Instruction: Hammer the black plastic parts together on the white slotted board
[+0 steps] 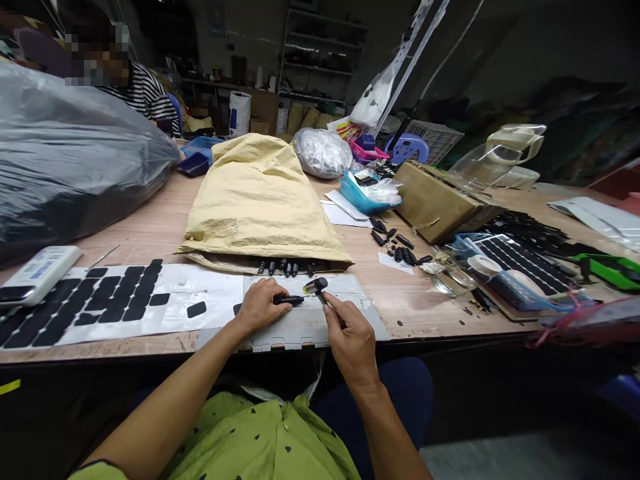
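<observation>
My left hand [261, 304] is closed on a slim black tapered piece [290, 300] that points right, over a grey-white board [350, 303] at the table's front edge. In my right hand [353, 337] is a small hammer [315, 287], its dark head with a yellow-green end close above the tip of the black piece. I cannot tell whether the two touch. Several more black pieces [289, 267] stick out from under the mouth of a big yellow sack [260, 193]. Left of my hands lies a white sheet [175, 280] of black rounded stickers [159, 299].
A grey plastic bag [70, 147] bulges at left, behind a white device [43, 273]. Loose black pieces [404, 255] lie on the right, near a cardboard box [435, 200] and a blue basket [367, 193]. A person in a striped top [150, 93] sits across the table.
</observation>
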